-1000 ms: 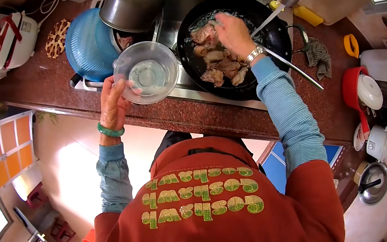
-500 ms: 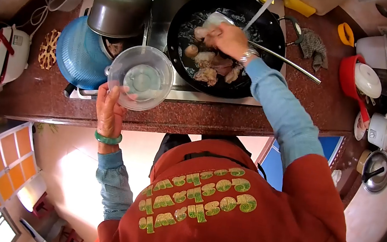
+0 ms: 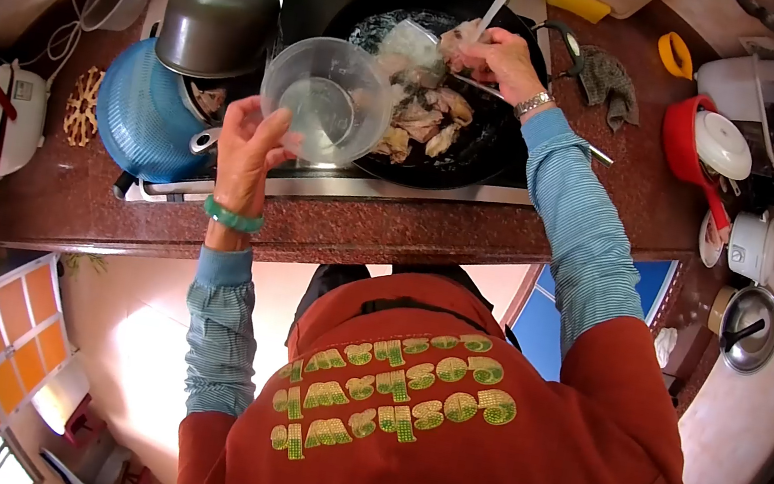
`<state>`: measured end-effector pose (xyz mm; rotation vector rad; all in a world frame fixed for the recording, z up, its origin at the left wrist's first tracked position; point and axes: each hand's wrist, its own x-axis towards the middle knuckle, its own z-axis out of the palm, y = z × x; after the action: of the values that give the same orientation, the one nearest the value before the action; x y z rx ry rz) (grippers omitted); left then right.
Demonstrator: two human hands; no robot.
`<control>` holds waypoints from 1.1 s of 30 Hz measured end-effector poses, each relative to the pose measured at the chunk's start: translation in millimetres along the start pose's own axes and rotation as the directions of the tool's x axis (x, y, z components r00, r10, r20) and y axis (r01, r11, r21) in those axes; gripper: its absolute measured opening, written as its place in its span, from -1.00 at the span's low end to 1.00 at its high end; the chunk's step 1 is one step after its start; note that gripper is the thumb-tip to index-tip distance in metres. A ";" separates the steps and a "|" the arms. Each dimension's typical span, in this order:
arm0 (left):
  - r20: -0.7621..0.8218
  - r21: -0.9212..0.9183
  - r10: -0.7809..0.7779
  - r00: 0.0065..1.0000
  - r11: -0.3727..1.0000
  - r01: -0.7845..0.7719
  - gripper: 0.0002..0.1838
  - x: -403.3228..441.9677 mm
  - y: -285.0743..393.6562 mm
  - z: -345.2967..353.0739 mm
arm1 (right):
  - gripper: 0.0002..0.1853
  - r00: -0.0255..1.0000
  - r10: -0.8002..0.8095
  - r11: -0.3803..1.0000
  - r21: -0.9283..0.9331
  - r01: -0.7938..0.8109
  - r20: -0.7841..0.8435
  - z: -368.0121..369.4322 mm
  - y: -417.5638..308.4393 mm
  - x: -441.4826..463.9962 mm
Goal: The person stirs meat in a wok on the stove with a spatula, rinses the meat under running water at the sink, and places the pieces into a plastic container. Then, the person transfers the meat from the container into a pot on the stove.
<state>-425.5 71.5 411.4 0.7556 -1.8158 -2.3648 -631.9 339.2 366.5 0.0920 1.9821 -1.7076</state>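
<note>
My left hand (image 3: 255,145) grips a clear plastic tub (image 3: 321,135) by its near-left side, its round mouth overlapping the left rim of a black wok (image 3: 486,161) in my view. Pale, partly browned meat pieces (image 3: 427,117) lie in the wok, with a whitish, glossy patch among them. Over the wok's far right part, my right hand (image 3: 504,63) has its fingers closed on a pinkish piece of meat (image 3: 458,46). Below my right wrist, a metal utensil handle (image 3: 600,155) sticks out past the wok's rim.
Left of the wok are a dark metal pot (image 3: 219,25), a blue ribbed basin or lid (image 3: 145,123) and a wooden trivet (image 3: 83,106). A grey cloth (image 3: 608,82) and a red pan (image 3: 684,142) lie to the right. The stone counter's edge (image 3: 327,238) runs before me.
My left hand has brought the tub up and right, over the wok's edge. My right hand has moved right and slightly up from the middle of the wok, with a meat piece at its fingers.
</note>
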 end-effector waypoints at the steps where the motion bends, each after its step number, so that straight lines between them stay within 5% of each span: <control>1: 0.006 0.058 0.011 1.000 0.998 -0.011 -0.57 4.8 0.7 5.1 | -0.81 0.999 -0.023 0.999 -0.035 0.022 -0.032 1.9 -3.3 -3.3; 4: -0.007 0.148 0.053 0.999 0.988 -0.051 -0.52 19.0 -2.1 17.2 | -0.83 0.997 -0.071 0.983 -0.171 0.070 0.003 -2.9 3.7 1.9; 9: 0.002 0.456 0.235 0.972 0.865 -0.210 -0.47 31.5 -0.4 31.4 | -0.85 1.000 0.004 0.999 -0.040 -0.003 0.025 -10.8 4.0 -6.7; 13: -0.012 0.403 0.215 0.977 0.895 -0.192 -0.46 30.7 0.2 34.4 | -0.82 0.988 -0.037 0.990 0.140 0.016 0.152 -22.1 13.6 -1.9; 23: -0.117 0.360 0.221 0.968 0.918 -0.166 -0.39 19.3 -13.4 18.2 | -0.77 0.982 -0.118 0.987 0.130 0.098 0.149 -16.6 9.7 1.2; 26: -0.123 0.331 0.243 0.962 0.924 -0.191 -0.39 18.4 -14.0 12.1 | -0.83 0.943 -0.316 0.949 0.031 0.314 0.109 -13.8 12.4 2.7; 27: -0.127 0.327 0.242 0.962 0.926 -0.190 -0.39 18.2 -13.9 11.6 | -0.83 0.942 -0.315 0.949 0.026 0.314 0.113 -14.7 11.3 1.3; 29: -0.130 0.320 0.245 0.961 0.928 -0.193 -0.39 18.0 -11.4 11.7 | -0.81 0.923 -0.352 0.885 -0.267 0.382 0.153 -19.6 8.8 -4.2; 33: -0.140 0.340 0.269 0.953 0.917 -0.209 -0.38 21.7 -10.1 15.2 | -0.83 0.901 -0.373 0.841 -0.329 0.429 0.222 -23.0 5.0 -15.9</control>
<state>-448.4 80.7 397.5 0.7025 -2.1000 -1.8081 -624.0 366.3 370.3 -0.6129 2.2822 -1.4766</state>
